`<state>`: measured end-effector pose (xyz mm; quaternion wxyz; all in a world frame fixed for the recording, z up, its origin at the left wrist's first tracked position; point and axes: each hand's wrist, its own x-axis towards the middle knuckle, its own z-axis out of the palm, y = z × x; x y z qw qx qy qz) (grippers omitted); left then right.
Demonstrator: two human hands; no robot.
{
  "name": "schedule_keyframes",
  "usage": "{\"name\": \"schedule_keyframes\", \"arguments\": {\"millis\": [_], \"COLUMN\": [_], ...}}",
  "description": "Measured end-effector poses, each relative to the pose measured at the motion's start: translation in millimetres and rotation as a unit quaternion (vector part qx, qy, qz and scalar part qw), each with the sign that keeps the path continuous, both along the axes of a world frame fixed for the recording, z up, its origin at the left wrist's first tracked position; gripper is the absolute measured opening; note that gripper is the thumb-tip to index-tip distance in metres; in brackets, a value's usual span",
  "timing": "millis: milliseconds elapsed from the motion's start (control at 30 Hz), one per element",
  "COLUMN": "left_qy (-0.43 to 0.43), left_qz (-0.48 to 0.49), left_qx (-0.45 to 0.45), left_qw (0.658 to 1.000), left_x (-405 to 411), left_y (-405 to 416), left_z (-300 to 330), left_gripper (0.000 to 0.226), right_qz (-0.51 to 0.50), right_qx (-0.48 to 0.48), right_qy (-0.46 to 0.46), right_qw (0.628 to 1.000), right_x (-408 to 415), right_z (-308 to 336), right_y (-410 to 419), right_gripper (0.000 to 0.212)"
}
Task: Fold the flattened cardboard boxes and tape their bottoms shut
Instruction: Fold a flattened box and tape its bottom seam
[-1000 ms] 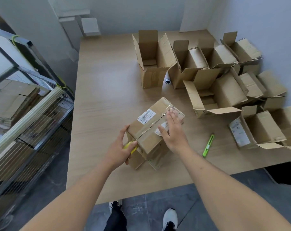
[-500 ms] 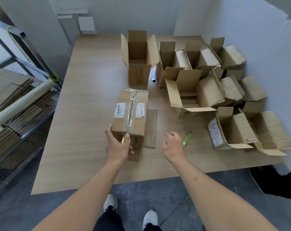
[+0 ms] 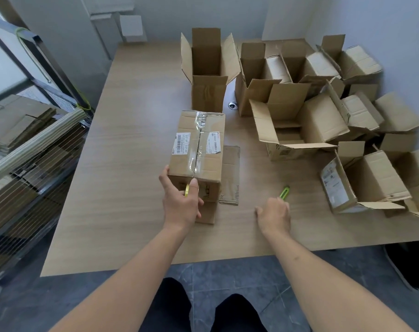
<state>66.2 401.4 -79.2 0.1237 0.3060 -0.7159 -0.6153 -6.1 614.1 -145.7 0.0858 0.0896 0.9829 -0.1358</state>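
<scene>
Taped box (image 3: 198, 144) bottom-up on the wooden table (image 3: 131, 164), left of centre. Left hand (image 3: 180, 204) curled round its near end, pinching something yellow, probably a tape roll (image 3: 186, 190). Right hand (image 3: 274, 218) loosely curled, reaching the green cutter (image 3: 284, 193); can't tell if gripping. Open boxes (image 3: 299, 116) crowding far right. Wire rack (image 3: 31, 149) of flat cardboard left. Grey tile floor.

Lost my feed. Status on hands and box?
Left hand grips taped box, yellow-green item pinched. Right hand open, touching green cutter. Nothing blocking.
</scene>
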Motion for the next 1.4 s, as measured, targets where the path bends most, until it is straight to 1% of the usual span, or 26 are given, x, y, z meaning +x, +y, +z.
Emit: {"name": "schedule_keyframes", "arguments": {"millis": [100,133,200,267,333,500,567,667,700,733,800,967,1000,1067,1100,1167,1233,1300,1400], "left_qy": [0.008,0.013,0.016,0.012,0.006,-0.022,-0.031,-0.048,-0.054,-0.062,-0.08,-0.097,-0.098,-0.1,-0.101,-0.101,-0.089,-0.064,-0.04], "left_qz": [0.001,-0.001,-0.011,-0.026,-0.035,-0.05,-0.064,-0.082,-0.087,-0.093,-0.106,-0.124,-0.121,-0.111,-0.104,-0.094,-0.097,-0.12,-0.157], "left_qx": [0.022,0.029,0.035,0.029,0.02,0.003,0.003,0.003,0.008,0.013,0.022,0.043,0.046,0.05,0.05,0.054,0.072,0.083,0.044], "left_qw": [1.0,0.999,0.999,0.999,0.999,0.998,0.997,0.996,0.995,0.994,0.991,0.987,0.987,0.988,0.988,0.989,0.989,0.987,0.986], "left_x": [0,0,1,3,6,7,7,7,7,6,4,3,4,7,9,13,20,28,34], "left_y": [-5,-7,-12,-14,-14,-23,-30,-38,-40,-42,-47,-61,-63,-65,-66,-67,-69,-73,-80], "left_z": [-1,-2,-4,-5,-4,2,6,13,15,16,20,30,31,31,29,25,20,16,14], "left_gripper": [0.064,0.064,0.069,0.073,0.075,0.077,0.078,0.08,0.081,0.082,0.085,0.09,0.091,0.095,0.097,0.098,0.095,0.089,0.085], "right_qz": [-0.04,-0.059,-0.094,-0.116,-0.136,-0.157,-0.162,-0.174,-0.178,-0.18,-0.164,-0.036,-0.007,0.035,0.047,0.05,0.02,-0.003,0.003], "right_qx": [-0.04,-0.06,-0.099,-0.115,-0.125,-0.168,-0.206,-0.297,-0.329,-0.356,-0.391,-0.445,-0.457,-0.475,-0.473,-0.424,-0.363,-0.317,-0.264], "right_qy": [0.015,0.02,0.029,0.019,-0.009,-0.09,-0.099,-0.073,-0.068,-0.066,-0.062,0.024,0.04,0.035,0.015,-0.012,-0.002,0.017,0.022], "right_qw": [0.998,0.996,0.99,0.986,0.983,0.969,0.96,0.936,0.925,0.915,0.903,0.894,0.889,0.878,0.88,0.904,0.931,0.948,0.964], "right_x": [3,4,6,7,8,13,17,25,28,31,34,38,38,35,34,32,31,29,29], "right_z": [-5,-7,-9,-8,-4,3,10,28,35,42,57,104,108,110,110,103,98,96,98], "right_y": [3,5,7,2,-7,-21,-26,-38,-43,-48,-57,-84,-92,-110,-119,-133,-140,-146,-153], "right_gripper": [0.016,0.013,0.018,0.028,0.035,0.039,0.029,0.011,0.009,0.014,0.021,0.016,0.018,0.033,0.04,0.042,0.037,0.034,0.037]}}
